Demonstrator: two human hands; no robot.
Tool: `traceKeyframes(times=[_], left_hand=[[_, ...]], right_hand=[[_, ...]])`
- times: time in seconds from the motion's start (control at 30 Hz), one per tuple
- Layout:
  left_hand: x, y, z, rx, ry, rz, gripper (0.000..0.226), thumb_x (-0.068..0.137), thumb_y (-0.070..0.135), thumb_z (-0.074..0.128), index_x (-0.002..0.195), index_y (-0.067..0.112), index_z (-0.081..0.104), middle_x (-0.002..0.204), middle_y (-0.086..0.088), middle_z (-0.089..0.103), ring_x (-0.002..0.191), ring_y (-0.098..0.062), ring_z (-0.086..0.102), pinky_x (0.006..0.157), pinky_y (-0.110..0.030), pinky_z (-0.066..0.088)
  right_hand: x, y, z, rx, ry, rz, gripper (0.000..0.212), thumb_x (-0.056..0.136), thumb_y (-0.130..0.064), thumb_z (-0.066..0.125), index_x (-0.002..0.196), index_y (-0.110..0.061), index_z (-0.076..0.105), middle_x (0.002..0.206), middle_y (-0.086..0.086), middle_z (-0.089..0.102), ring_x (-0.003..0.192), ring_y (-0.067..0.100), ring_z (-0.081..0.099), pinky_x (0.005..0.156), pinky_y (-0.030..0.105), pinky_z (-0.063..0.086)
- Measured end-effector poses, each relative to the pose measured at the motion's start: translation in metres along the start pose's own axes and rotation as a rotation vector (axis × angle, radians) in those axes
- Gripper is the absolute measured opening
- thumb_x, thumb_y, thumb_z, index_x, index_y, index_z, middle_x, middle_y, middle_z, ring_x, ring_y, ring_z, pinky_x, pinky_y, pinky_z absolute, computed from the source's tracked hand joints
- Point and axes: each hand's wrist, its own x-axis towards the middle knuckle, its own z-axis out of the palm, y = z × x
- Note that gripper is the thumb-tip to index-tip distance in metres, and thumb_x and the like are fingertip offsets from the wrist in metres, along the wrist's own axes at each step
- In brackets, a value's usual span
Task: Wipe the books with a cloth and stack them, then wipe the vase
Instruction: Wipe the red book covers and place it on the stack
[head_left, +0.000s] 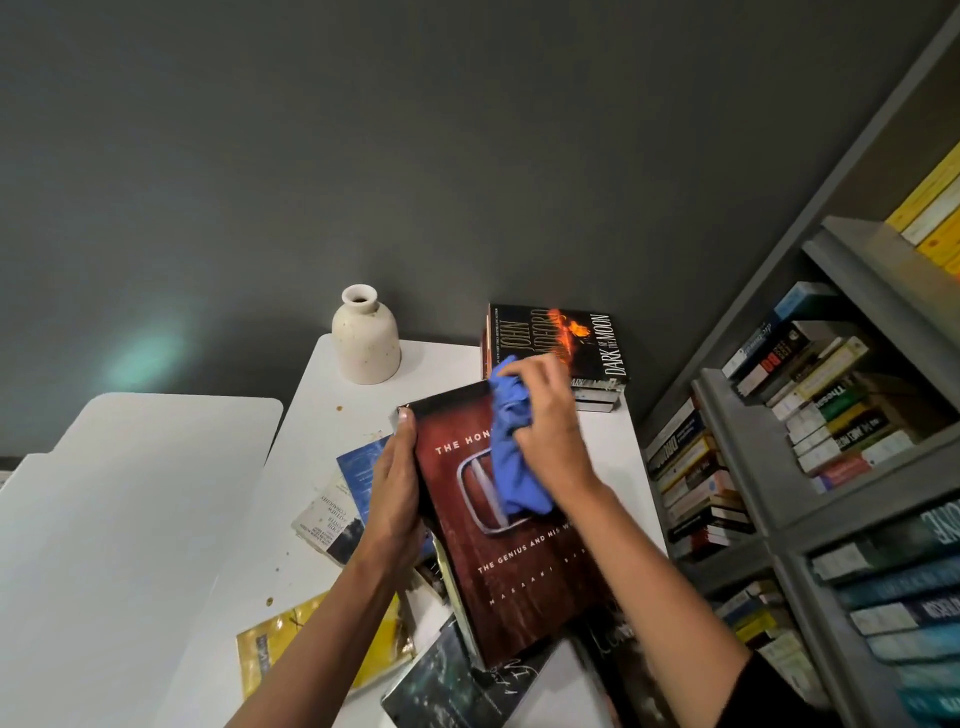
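Note:
A dark red hardcover book (524, 566) is held tilted above the white table (322, 395). My left hand (397, 483) grips its left edge, thumb at the top corner. My right hand (545, 421) holds a bunched blue cloth (511, 457) pressed against the upper cover. A cream ceramic vase (366, 335) stands upright at the table's back edge. At the back right lies a short stack of books (561, 348) with a black cover on top. Several loose books lie under my arms, among them a yellow one (317, 644) and a blue one (358, 467).
A grey bookshelf (810, 467) packed with books fills the right side, close to the table's right edge. A second white surface (130, 493) adjoins the table on the left. A dark grey wall rises behind. Small brown spots mark the tabletop.

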Motion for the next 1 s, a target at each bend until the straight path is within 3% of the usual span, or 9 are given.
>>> traceKeyframes(times=[0.1,0.23,0.37,0.5,0.57,0.63,0.67,0.83,1.0], left_hand=[[0.002,0.002,0.002,0.02,-0.032,0.006,0.043,0.098,0.047,0.042,0.112,0.015,0.066,0.097,-0.006,0.076,0.086,-0.017,0.073,0.066,-0.025,0.058],[0.006,-0.005,0.004,-0.003,-0.087,0.058,0.031,0.105,0.026,0.037,0.116,0.014,0.063,0.107,-0.003,0.073,0.1,-0.011,0.069,0.079,-0.019,0.054],[0.007,-0.01,0.001,-0.054,-0.102,0.053,0.028,0.105,0.017,0.036,0.108,0.019,0.064,0.095,0.004,0.074,0.091,-0.007,0.068,0.078,-0.02,0.054],[0.015,-0.01,-0.006,-0.09,-0.101,-0.05,0.03,0.101,0.047,0.038,0.093,0.027,0.06,0.08,0.01,0.067,0.07,-0.002,0.065,0.064,-0.018,0.054],[0.018,-0.002,-0.007,-0.193,-0.125,-0.128,0.043,0.094,0.061,0.042,0.092,0.022,0.059,0.079,0.004,0.068,0.069,-0.007,0.065,0.069,-0.021,0.057],[0.022,0.003,-0.008,-0.193,-0.05,-0.064,0.052,0.096,0.059,0.039,0.108,0.015,0.065,0.097,-0.005,0.074,0.083,-0.017,0.07,0.077,-0.03,0.06],[0.021,0.007,-0.006,-0.14,0.015,-0.013,0.051,0.097,0.056,0.038,0.111,0.015,0.065,0.098,-0.004,0.075,0.084,-0.016,0.072,0.072,-0.029,0.06],[0.018,0.007,-0.006,-0.085,0.13,0.066,0.046,0.098,0.053,0.041,0.11,0.016,0.065,0.09,0.0,0.076,0.08,-0.014,0.072,0.064,-0.026,0.058],[0.018,0.012,0.003,-0.091,0.169,0.05,0.048,0.092,0.059,0.05,0.108,0.016,0.065,0.097,-0.005,0.075,0.09,-0.021,0.072,0.076,-0.036,0.06]], right_hand=[[0.001,-0.005,0.001,0.014,0.078,0.082,0.049,0.068,0.019,0.054,0.108,-0.009,0.059,0.109,0.004,0.046,0.105,0.022,0.05,0.087,0.025,0.047],[-0.008,-0.057,0.029,0.13,-0.007,-0.05,0.049,0.067,0.012,0.062,0.112,-0.007,0.058,0.108,0.005,0.055,0.104,0.021,0.051,0.091,0.027,0.043],[-0.011,-0.067,0.039,0.157,0.011,-0.042,0.05,0.067,0.012,0.06,0.113,-0.007,0.054,0.108,0.006,0.056,0.103,0.021,0.051,0.091,0.028,0.043],[-0.042,-0.069,0.037,0.125,-0.037,-0.03,0.057,0.06,0.009,0.058,0.113,-0.009,0.049,0.11,0.005,0.05,0.1,0.021,0.049,0.088,0.029,0.043],[-0.063,-0.063,0.029,0.095,-0.155,-0.123,0.055,0.059,0.006,0.057,0.113,-0.007,0.051,0.111,0.007,0.051,0.103,0.024,0.049,0.093,0.029,0.039],[-0.074,-0.044,0.016,0.028,-0.194,-0.179,0.058,0.059,0.006,0.052,0.114,-0.011,0.049,0.115,0.005,0.048,0.106,0.023,0.047,0.096,0.028,0.037],[-0.074,-0.031,0.009,0.009,-0.159,-0.146,0.064,0.056,0.01,0.049,0.115,-0.015,0.046,0.116,0.001,0.044,0.107,0.021,0.044,0.095,0.028,0.038],[-0.069,-0.005,-0.002,-0.028,0.183,0.289,0.071,0.056,0.023,0.052,0.112,-0.021,0.046,0.117,0.001,0.042,0.108,0.021,0.043,0.088,0.043,0.049],[-0.096,-0.051,0.022,-0.05,-0.007,0.068,0.067,0.062,0.011,0.066,0.116,-0.023,0.044,0.119,-0.002,0.039,0.107,0.021,0.046,0.09,0.036,0.049]])
